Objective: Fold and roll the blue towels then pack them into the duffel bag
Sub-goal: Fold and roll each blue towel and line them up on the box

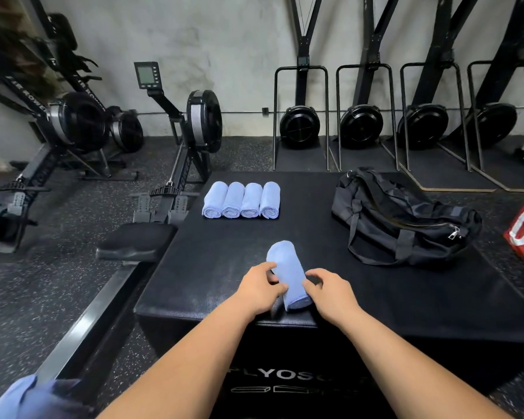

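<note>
I grip the towel roll (286,264) near its close end, left hand (259,287) at its 9 o'clock, right hand (332,287) at 3 o'clock, fingers curled on it.

Left hand (262,287), right hand (330,290) gripping towel roll (288,269), four rolls (241,201), duffel bag (400,216)
</note>
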